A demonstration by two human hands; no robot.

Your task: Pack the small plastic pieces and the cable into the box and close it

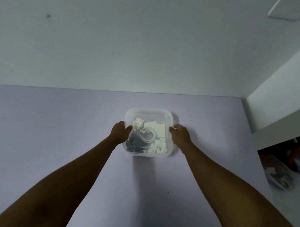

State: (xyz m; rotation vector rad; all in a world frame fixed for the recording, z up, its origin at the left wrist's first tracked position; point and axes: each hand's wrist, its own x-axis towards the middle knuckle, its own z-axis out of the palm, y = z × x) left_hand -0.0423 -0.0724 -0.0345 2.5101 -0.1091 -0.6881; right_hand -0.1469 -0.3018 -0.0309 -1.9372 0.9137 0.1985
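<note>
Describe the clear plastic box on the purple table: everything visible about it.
The clear plastic box is squarish with rounded corners and a cloudy, see-through look. It sits flat on the pale purple table, near the middle towards the wall. Inside show small white plastic pieces, a coiled white cable, a flat white card and some dark pieces. Whether a lid already covers it cannot be told. The left hand grips its left edge and the right hand its right edge.

Pale lilac table (52,131) against a white wall, clear plastic box (151,111) resting on it near its middle
</note>
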